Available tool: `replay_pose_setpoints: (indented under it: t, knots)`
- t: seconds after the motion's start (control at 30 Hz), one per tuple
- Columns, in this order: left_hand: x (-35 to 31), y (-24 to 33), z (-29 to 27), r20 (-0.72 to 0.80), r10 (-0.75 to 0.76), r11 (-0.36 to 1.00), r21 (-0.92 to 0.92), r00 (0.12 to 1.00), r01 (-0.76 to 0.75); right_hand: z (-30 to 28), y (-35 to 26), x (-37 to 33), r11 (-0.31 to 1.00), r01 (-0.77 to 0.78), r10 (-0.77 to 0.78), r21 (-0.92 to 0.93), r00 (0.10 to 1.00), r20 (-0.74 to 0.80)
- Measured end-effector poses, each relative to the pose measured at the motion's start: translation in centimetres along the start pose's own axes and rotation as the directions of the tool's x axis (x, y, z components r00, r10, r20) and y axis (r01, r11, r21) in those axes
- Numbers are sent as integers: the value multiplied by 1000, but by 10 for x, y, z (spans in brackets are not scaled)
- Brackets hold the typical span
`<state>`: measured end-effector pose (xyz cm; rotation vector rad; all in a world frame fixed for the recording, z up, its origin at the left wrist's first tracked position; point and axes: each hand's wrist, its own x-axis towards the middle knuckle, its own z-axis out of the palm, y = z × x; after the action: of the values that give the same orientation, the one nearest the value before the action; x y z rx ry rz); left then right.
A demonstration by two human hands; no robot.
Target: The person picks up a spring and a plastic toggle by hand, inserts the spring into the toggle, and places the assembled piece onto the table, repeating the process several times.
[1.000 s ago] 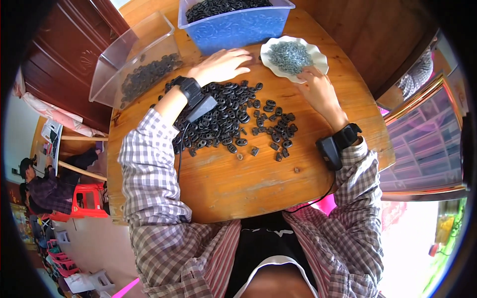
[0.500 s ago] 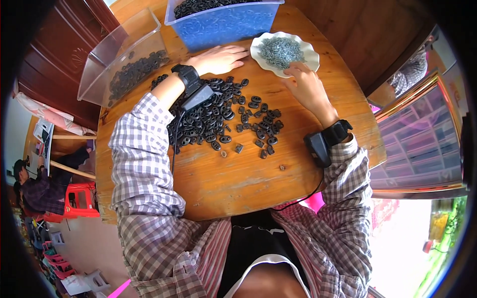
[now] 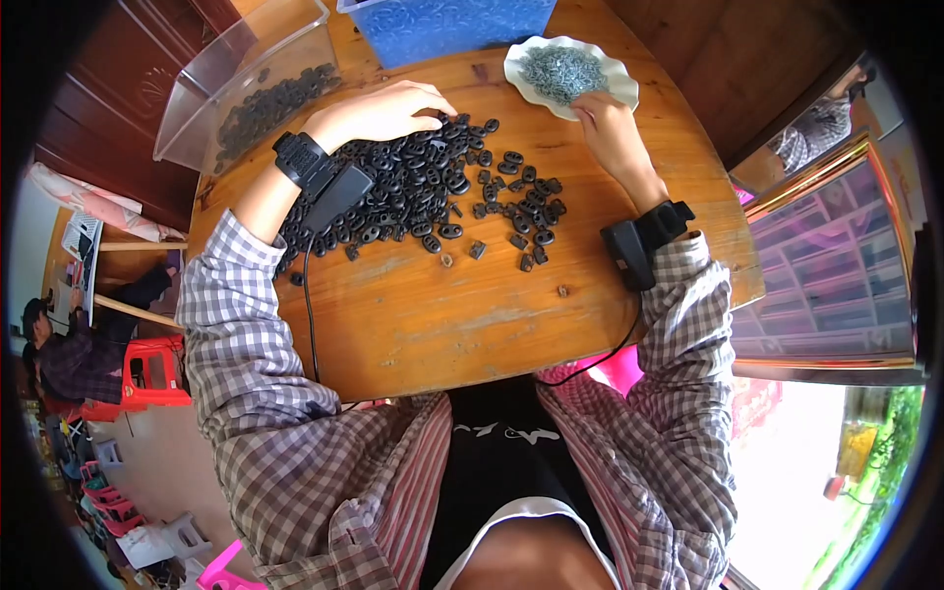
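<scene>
Noted first the broad wooden surface (image 3: 472,324), right up against the body, presumably for keeping everything within arm's reach. Found at its far side a blue bin (image 3: 447,31), cut off by the upper edge of the view, probably stood there to be clear of both forearms. Saw at far left a clear bin (image 3: 197,123), likely set aside for the same reason. Came next to a heap of black pieces (image 3: 393,197), piled mid-surface, seemingly for nearness to the left hand (image 3: 379,113). Noted beyond it, to the right, a scalloped white plate (image 3: 623,87), with a raised rim apt for containing small contents. Saw the left hand at the heap's far edge, with fingers gently bent; could not tell about anything held. Saw the right hand (image 3: 612,128) at the plate's near rim, with fingers drawn narrow, perhaps to suit such fine contents; could not tell whether holding one. Noticed a black wrist unit (image 3: 337,197) on the left and a matching unit (image 3: 629,254) on the right, seemingly strapped there to leave the fingers free. Observed scattered pieces (image 3: 536,211) just right of the heap, and lastly thin silvery bits (image 3: 560,71), gathered in the plate, plausibly against straying.
</scene>
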<state>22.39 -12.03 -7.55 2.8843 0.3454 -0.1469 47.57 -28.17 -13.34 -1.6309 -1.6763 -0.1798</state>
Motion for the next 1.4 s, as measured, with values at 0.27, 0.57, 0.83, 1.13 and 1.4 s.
replay_pose_setpoints:
  t: [0.27,0.57,0.83,1.13,1.4]
  knots:
    - [-17,-1,12,-63,-26,1000,-8,998,26,-8,-13,-2,975,-27,40,-218,998,54]
    - [10,18,8,-129,-64,998,0,990,65,-2,5,-5,977,33,-49,-211,996,-71]
    - [35,13,13,-96,-140,989,-54,985,136,-7,1,-2,981,-16,29,-192,997,68]
    - [43,9,17,-112,-87,987,-143,990,71,-11,3,-5,990,-77,83,-118,996,44]
    - [48,9,19,-127,-105,990,-112,986,91,-4,14,-6,1000,-11,14,23,994,-112]
